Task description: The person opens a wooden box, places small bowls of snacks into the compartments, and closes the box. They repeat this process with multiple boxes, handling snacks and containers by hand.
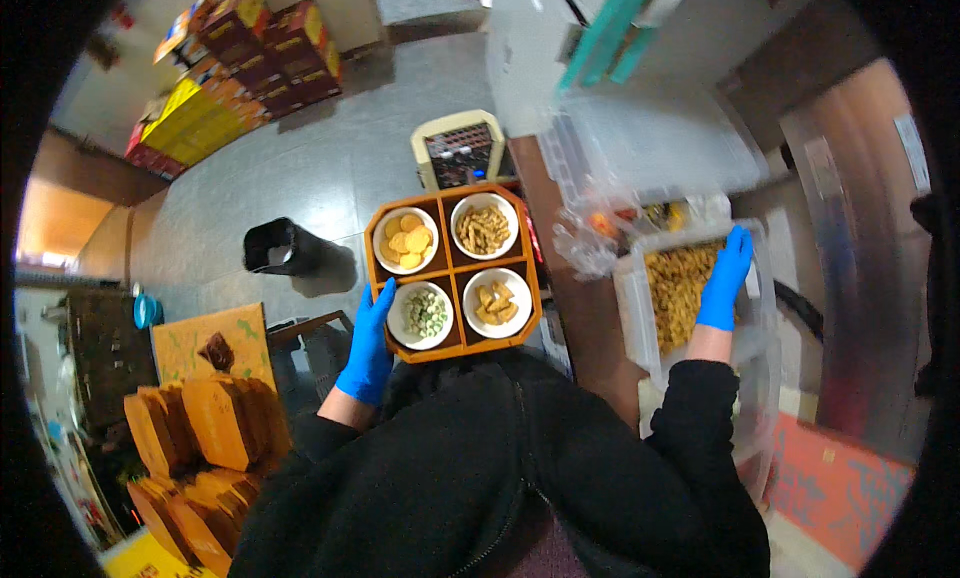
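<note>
My left hand point(367, 345), in a blue glove, grips the left side of an octagonal wooden tray point(451, 269) with four compartments. Each compartment holds a white bowl. Round yellow crackers point(409, 240) fill the far left bowl, and knobbly brown snack sticks point(484, 230) the far right one. Nearer me are green and whitish coated peas point(426, 315) at left and a few golden-brown snack pieces point(496, 304) at right. To the right, my blue-gloved right hand point(724, 281) extends over a clear plastic bin point(641, 308) of brown snack pieces point(679, 293); whether it holds any is hidden.
A cream-framed countertop scale point(459, 154) stands beyond the tray. Crumpled clear plastic bags point(589, 240) and a lidded clear bin point(667, 142) lie beyond the snack bin. On the floor at left are a black waste bin point(281, 248), stacked wooden trays point(225, 420) and piled cartons point(255, 45).
</note>
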`<state>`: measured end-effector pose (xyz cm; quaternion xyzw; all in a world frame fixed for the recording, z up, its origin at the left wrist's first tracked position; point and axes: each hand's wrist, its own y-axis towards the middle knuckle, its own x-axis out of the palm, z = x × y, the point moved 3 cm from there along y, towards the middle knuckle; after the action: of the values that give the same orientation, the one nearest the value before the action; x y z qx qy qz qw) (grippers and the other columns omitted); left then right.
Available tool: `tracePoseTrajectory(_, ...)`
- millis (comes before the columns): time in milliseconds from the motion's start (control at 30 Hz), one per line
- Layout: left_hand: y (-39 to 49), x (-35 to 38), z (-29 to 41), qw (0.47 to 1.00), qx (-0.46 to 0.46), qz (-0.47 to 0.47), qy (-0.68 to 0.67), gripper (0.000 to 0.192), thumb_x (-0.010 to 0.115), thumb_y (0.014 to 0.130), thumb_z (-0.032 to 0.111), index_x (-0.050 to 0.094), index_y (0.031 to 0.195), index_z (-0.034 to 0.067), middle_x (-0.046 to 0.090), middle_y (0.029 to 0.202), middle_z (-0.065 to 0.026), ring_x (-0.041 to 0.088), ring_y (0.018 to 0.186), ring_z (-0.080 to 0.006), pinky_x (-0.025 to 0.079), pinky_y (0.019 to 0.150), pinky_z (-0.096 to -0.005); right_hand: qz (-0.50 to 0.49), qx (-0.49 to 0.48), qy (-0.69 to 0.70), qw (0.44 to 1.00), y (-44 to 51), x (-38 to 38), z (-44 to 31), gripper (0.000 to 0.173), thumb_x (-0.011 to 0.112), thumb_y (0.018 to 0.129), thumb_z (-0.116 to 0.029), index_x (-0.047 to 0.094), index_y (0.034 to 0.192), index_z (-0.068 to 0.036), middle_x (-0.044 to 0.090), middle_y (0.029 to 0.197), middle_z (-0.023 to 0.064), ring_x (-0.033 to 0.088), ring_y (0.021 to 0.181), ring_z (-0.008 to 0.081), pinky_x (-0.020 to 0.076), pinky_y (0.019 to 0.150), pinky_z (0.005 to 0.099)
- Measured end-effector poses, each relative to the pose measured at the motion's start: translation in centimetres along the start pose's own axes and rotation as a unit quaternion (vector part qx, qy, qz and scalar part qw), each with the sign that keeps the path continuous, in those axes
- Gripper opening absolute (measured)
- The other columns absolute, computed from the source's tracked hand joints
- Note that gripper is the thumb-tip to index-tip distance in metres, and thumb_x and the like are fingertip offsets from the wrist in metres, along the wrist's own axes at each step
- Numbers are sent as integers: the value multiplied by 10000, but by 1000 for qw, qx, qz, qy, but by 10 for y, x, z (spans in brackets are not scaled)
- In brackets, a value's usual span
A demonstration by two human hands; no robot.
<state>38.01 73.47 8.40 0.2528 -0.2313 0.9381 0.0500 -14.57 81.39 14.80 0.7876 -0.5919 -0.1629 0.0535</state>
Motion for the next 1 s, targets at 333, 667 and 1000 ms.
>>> tracePoseTrajectory(333, 34, -5, 33, 985, -66, -144, 73, 431, 572, 879, 226, 416, 1236, 41, 554, 1107, -108, 567, 1004, -182, 485, 817, -307, 191, 90, 85, 974, -219, -177, -38, 408, 416, 949, -361, 584, 930, 10, 617, 863, 111, 600, 719, 211, 471, 648, 326)
tracePoseTrajectory(667, 5, 67, 24, 952, -94, -236, 170, 480, 611, 856, 237, 407, 1231, 17, 553, 1089, -109, 571, 979, -172, 474, 821, -285, -121, -50, -204, 970, -242, -92, -64, 296, 567, 877, -176, 539, 1107, 9, 602, 1028, 162, 593, 961, 237, 476, 805, 352)
tracePoseTrajectory(1000, -14, 83, 19, 956, -121, -185, 193, 656, 676, 793, 357, 389, 1261, -1, 536, 1129, -120, 534, 1028, -196, 455, 867, -326, -492, 163, -314, 795, -156, 8, 84, 447, 448, 893, -401, 547, 1144, -45, 570, 1131, 130, 549, 969, 222, 457, 823, 343)
